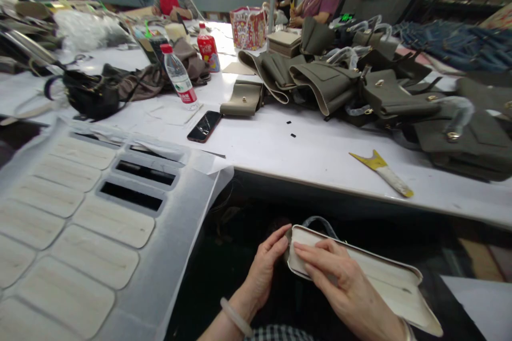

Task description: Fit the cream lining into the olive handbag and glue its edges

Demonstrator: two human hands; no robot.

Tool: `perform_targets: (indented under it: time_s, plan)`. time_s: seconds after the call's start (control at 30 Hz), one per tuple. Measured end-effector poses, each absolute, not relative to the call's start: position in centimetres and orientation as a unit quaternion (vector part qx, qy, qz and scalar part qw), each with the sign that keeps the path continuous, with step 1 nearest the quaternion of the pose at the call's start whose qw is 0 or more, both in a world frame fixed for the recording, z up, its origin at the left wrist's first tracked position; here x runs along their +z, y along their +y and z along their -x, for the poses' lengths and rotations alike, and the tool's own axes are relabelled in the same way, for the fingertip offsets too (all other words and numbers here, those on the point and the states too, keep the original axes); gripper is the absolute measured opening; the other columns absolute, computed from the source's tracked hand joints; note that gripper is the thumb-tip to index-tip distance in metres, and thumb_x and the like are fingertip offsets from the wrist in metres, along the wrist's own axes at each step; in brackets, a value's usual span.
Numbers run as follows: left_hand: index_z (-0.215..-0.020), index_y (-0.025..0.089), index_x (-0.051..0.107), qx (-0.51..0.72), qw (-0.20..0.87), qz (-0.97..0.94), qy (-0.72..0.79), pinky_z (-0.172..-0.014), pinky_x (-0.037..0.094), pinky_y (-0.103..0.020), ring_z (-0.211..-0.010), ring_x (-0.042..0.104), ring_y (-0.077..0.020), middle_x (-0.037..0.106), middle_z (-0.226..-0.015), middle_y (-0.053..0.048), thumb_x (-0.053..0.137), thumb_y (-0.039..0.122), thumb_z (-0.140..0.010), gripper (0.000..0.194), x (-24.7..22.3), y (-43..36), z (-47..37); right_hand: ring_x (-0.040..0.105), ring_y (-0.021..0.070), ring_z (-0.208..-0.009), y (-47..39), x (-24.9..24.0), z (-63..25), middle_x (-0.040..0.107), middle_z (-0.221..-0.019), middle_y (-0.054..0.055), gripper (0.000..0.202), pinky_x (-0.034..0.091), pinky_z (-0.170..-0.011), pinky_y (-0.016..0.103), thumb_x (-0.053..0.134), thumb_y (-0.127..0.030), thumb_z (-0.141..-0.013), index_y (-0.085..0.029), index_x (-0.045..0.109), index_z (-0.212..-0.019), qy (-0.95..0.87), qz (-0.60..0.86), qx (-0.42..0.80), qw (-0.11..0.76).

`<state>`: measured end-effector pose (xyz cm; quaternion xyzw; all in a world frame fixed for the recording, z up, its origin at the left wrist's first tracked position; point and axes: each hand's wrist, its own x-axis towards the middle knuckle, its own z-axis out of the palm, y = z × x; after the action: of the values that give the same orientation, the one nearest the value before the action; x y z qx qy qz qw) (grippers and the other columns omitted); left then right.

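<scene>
Over my lap lies a long cream panel (386, 275) with a raised, dark-edged rim and rounded corners, seemingly part of a bag. At its near-left end my left hand (266, 261) is closed on the edge, thumb and fingers around a dark grey-green strip. My right hand (340, 277) rests on the panel's inner face, its fingers stretched out flat toward that same end. Behind the panel, a plastic-wrapped loop (320, 224) sticks up. The panel's underside is hidden.
To the left, a sheet-covered board (176, 213) carries rows of cream rounded panels (80, 266). On the white table (256, 144) are a phone (205, 126), water bottle (180, 77), red bottle (208, 48), yellow-handled tool (384, 173) and piled grey-green bags (404, 93). Several people work behind.
</scene>
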<state>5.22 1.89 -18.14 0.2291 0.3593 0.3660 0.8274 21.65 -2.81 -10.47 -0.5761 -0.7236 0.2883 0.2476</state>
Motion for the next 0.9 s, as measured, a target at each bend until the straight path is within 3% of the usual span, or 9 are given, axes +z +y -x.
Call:
perform_targets:
  time_s: [0.2, 0.33, 0.4, 0.47, 0.63, 0.8, 0.9]
  plan:
    - [-0.122, 0.023, 0.068, 0.325, 0.769, -0.365, 0.413, -0.109, 0.039, -0.041, -0.125, 0.055, -0.0323, 0.066, -0.129, -0.008, 0.067, 0.040, -0.085, 0.041, -17.9, 2.9, -4.8, 0.065, 0.0221, -0.108, -5.6, -9.5, -30.4, 0.071, -0.115, 0.003, 0.031, 0.051, -0.099, 0.031, 0.064, -0.048, -0.088, -0.029, 0.073, -0.112, -0.502, 0.725, 0.223, 0.417]
    - [-0.121, 0.024, 0.068, 0.306, 0.715, -0.445, 0.444, -0.109, 0.040, -0.038, -0.122, 0.057, -0.0310, 0.066, -0.130, -0.006, 0.064, 0.048, -0.086, 0.043, -18.0, 3.5, -5.0, 0.063, 0.0251, -0.111, -7.4, -13.1, -38.3, 0.068, -0.121, 0.011, 0.062, 0.049, -0.101, 0.036, 0.058, -0.072, -0.078, -0.021, 0.070, -0.110, -0.261, 0.815, 0.272, 0.441]
    - [-0.122, 0.025, 0.067, 0.298, 0.690, -0.479, 0.453, -0.109, 0.040, -0.037, -0.123, 0.057, -0.0309, 0.065, -0.130, -0.006, 0.063, 0.051, -0.085, 0.045, -18.1, 3.6, -5.3, 0.065, 0.0280, -0.107, -7.5, -16.2, -40.3, 0.067, -0.119, 0.018, 0.075, 0.053, -0.094, 0.039, 0.053, -0.079, -0.074, -0.014, 0.069, -0.107, -0.234, 0.818, 0.333, 0.406]
    - [-0.123, 0.025, 0.067, 0.292, 0.674, -0.496, 0.463, -0.110, 0.040, -0.037, -0.124, 0.056, -0.0311, 0.065, -0.131, -0.006, 0.063, 0.055, -0.084, 0.049, -18.1, 3.6, -5.3, 0.069, 0.0274, -0.097, -6.6, -19.5, -40.6, 0.071, -0.108, 0.020, 0.077, 0.056, -0.086, 0.039, 0.047, -0.079, -0.079, -0.009, 0.070, -0.102, -0.233, 0.799, 0.424, 0.356]
    - [-0.122, 0.025, 0.066, 0.238, 0.620, -0.565, 0.490, -0.112, 0.041, -0.039, -0.128, 0.053, -0.0296, 0.065, -0.132, -0.005, 0.060, 0.056, -0.086, 0.048, -17.4, 4.5, -3.9, 0.069, 0.0207, -0.079, -2.0, -24.9, -38.6, 0.072, -0.079, 0.007, 0.056, 0.055, -0.079, 0.037, 0.051, -0.064, -0.092, -0.011, 0.070, -0.083, -0.285, 0.736, 0.584, 0.190]
    - [-0.128, 0.034, 0.063, 0.222, 0.348, -0.844, 0.342, -0.107, 0.047, -0.035, -0.122, 0.059, -0.0236, 0.064, -0.132, 0.000, 0.065, 0.039, -0.087, 0.041, -14.3, 7.6, -5.5, 0.066, 0.0207, -0.086, 1.4, -26.1, -38.3, 0.068, -0.083, 0.003, 0.047, 0.051, -0.088, 0.041, 0.056, -0.059, -0.093, -0.014, 0.067, -0.084, -0.338, 0.718, 0.604, 0.070]
    - [-0.128, 0.028, 0.062, 0.204, 0.249, -0.930, 0.176, -0.093, 0.056, -0.030, -0.112, 0.064, -0.0209, 0.066, -0.127, -0.004, 0.061, 0.028, -0.091, 0.037, -12.0, 8.2, -10.5, 0.066, 0.0206, -0.087, 2.4, -25.9, -37.6, 0.068, -0.091, 0.004, 0.047, 0.052, -0.085, 0.041, 0.051, -0.058, -0.096, -0.013, 0.066, -0.094, -0.357, 0.708, 0.605, 0.073]
